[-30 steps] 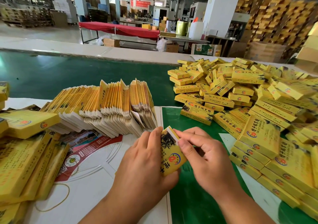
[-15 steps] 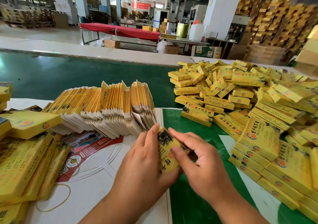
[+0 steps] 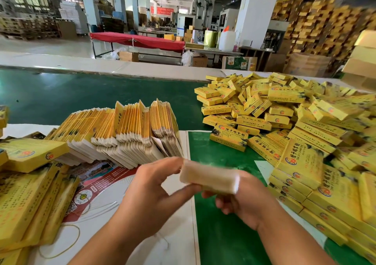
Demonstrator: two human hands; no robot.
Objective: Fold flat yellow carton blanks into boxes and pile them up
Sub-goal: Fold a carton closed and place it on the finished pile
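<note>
A folded carton box, blurred by motion and showing a pale side, lies sideways between both hands above the table's front. My left hand pinches its left end between thumb and fingers. My right hand grips its right end, fingers curled underneath. A row of flat yellow carton blanks stands on edge just behind my left hand. A big heap of finished yellow boxes covers the right side.
Larger yellow flat cartons lie stacked at the left over a printed white sheet. The green table top shows under my hands. A rubber band lies at the front left. The factory floor stretches behind.
The carton stood upright in my hands while its end flap was pressed in. Now it is turned sideways, held by both ends, and moving fast enough to blur.
</note>
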